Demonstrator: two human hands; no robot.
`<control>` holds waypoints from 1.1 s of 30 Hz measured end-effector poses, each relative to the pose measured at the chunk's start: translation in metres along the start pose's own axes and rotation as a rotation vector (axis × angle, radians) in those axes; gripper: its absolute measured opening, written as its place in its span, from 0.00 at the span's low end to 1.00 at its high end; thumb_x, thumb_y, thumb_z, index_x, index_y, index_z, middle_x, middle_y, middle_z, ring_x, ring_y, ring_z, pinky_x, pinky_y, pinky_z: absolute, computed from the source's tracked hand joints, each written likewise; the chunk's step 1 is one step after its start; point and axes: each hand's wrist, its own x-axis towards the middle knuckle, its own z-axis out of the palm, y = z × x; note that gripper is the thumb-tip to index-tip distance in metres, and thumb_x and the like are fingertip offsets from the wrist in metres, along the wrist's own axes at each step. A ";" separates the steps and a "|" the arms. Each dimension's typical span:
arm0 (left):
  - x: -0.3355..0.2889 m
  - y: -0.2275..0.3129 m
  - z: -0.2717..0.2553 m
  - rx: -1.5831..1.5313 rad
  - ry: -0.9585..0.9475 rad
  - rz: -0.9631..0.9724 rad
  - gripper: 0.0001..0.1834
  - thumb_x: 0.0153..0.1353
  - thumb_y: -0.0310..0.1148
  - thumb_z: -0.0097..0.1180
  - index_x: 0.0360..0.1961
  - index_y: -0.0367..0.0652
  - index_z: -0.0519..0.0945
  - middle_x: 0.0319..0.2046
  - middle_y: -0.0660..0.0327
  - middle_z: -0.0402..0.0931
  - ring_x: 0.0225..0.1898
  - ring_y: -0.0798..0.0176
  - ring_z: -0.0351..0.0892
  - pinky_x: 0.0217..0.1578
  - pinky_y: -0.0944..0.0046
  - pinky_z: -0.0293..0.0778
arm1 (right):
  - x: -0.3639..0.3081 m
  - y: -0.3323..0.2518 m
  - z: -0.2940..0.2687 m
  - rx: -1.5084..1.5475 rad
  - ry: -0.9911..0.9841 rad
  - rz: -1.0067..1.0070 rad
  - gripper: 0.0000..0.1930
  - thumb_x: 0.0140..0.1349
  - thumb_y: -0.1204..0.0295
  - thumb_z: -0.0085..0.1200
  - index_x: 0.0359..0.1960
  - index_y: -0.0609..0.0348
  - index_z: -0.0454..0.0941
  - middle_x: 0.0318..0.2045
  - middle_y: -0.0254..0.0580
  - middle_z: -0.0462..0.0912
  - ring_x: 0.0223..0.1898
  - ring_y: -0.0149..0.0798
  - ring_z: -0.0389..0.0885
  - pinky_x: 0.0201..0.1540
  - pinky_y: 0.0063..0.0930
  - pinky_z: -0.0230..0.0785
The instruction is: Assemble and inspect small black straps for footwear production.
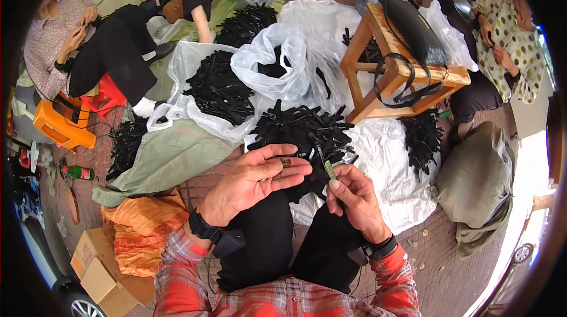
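My left hand (245,181) is turned palm up over my lap, with small dark brown pieces (287,163) resting on its fingers beside the thumb tip. What the pieces are is too small to tell. My right hand (357,199) pinches a thin tool with a greenish flat handle (329,169) between thumb and fingers. The tool's narrow dark end points up and away from me, in front of a heap of black strap-like pieces (283,125). The heap spreads just beyond both hands, partly hidden by them.
White plastic sheeting (393,169) lies under more black heaps (218,86). A wooden stool (378,89) bearing a black bag (413,30) stands at far right. Nearby are a full sack (475,175), an orange sack (144,228) and a cardboard box (100,264). Several people sit around.
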 end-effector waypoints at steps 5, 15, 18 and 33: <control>-0.001 -0.013 -0.009 -0.005 -0.094 -0.035 0.15 0.64 0.25 0.43 0.51 0.36 0.69 0.41 0.50 0.77 0.42 0.56 0.79 0.42 0.63 0.78 | -0.014 0.004 -0.001 -0.027 -0.020 0.010 0.08 0.64 0.75 0.48 0.43 0.62 0.69 0.22 0.34 0.75 0.19 0.24 0.72 0.18 0.14 0.60; -0.005 -0.016 0.011 0.139 -0.020 0.041 0.17 0.63 0.22 0.41 0.53 0.31 0.68 0.49 0.47 0.72 0.50 0.55 0.74 0.53 0.60 0.71 | -0.011 0.005 -0.008 -0.022 -0.051 0.047 0.09 0.64 0.74 0.48 0.44 0.63 0.69 0.23 0.34 0.75 0.20 0.24 0.73 0.18 0.14 0.60; -0.005 -0.017 0.007 0.195 -0.054 0.077 0.16 0.63 0.24 0.44 0.52 0.31 0.68 0.49 0.47 0.71 0.50 0.55 0.74 0.54 0.60 0.70 | -0.010 0.007 -0.006 -0.109 -0.072 0.043 0.11 0.64 0.74 0.49 0.46 0.64 0.70 0.23 0.34 0.75 0.19 0.23 0.72 0.19 0.14 0.60; -0.008 -0.017 0.012 0.515 -0.045 -0.057 0.16 0.61 0.25 0.50 0.49 0.31 0.72 0.29 0.57 0.76 0.27 0.68 0.76 0.31 0.72 0.74 | -0.009 0.002 -0.003 -0.139 -0.224 0.084 0.13 0.63 0.73 0.50 0.48 0.62 0.73 0.23 0.33 0.76 0.19 0.22 0.69 0.21 0.15 0.60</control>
